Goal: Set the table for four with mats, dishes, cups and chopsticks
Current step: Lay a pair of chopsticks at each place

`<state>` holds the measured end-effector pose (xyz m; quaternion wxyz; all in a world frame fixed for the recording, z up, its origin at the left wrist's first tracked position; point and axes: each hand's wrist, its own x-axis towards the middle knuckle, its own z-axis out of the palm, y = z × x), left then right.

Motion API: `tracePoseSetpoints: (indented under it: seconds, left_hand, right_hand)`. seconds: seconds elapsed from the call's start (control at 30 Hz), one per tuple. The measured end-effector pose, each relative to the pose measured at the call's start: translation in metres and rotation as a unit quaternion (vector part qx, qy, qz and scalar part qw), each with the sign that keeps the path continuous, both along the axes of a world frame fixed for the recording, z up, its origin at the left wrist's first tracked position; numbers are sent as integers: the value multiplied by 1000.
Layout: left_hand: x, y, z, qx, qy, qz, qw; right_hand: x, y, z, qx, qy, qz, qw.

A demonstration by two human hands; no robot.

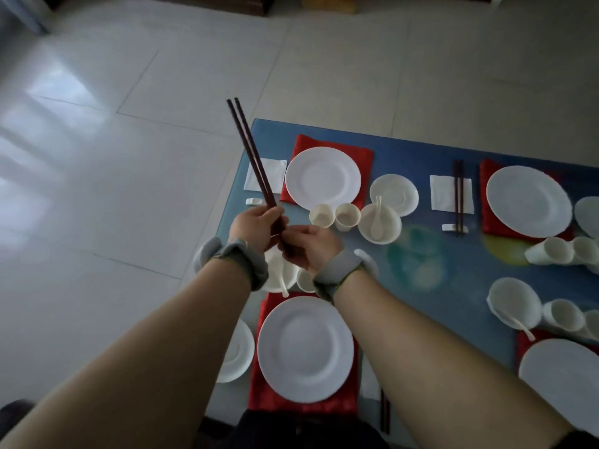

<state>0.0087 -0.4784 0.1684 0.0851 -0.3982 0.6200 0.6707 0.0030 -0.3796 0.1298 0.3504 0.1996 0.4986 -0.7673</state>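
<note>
The left hand [256, 226] curls its fingers round the lower end of a pair of dark chopsticks [249, 150], which slant up and to the left over the blue worktop's [421, 157] left edge. Under them lie a white napkin [272, 173] and a small white chopstick rest [253, 201]. The right hand [311, 247] touches the same pair at its bottom end, fingers bent about the tips; both wrists wear grey bands. Beyond the hands a white plate [323, 178] sits on a red mat [363, 157], with two paper cups [335, 215] and a bowl holding a spoon [376, 222] just beside it. Nearer the person, another plate [304, 348] rests on a red mat [272, 396]. Further right, a second pair of chopsticks [458, 196] lies across a napkin [442, 192] and a rest [449, 227], next to a third plate [528, 200].
</note>
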Motion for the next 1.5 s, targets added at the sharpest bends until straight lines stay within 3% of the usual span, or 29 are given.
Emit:
tracePoseSetpoints:
  seconds: [0.07, 0.17, 0.3, 0.7, 0.9, 1.23, 1.5]
  left_hand:
    - [-9, -8, -15, -32, -29, -31, 999]
    - [-21, -20, -31, -94, -58, -80, 991]
    - [-46, -40, -57, -82, -69, -89, 990]
    - [-147, -128, -172, -170, -107, -138, 970]
    - [-179, -149, -220, -162, -114, -143, 970]
    - [-203, -159, -259, -184, -125, -201, 954]
    - [-208, -162, -264, -215, -121, -237, 940]
  right_hand:
    - [-11, -1, -9, 111, 58, 110, 986]
    - [-25, -6, -14, 161, 95, 175, 967]
    - [-51, -25, -37, 142, 52, 157, 976]
    - [-150, -100, -151, 270, 26, 181, 945]
    - [-175, -133, -197, 279, 8, 178, 944]
    - [-194, -155, -240, 337, 4, 191, 922]
    - [-197, -158, -239, 378, -17, 184, 907]
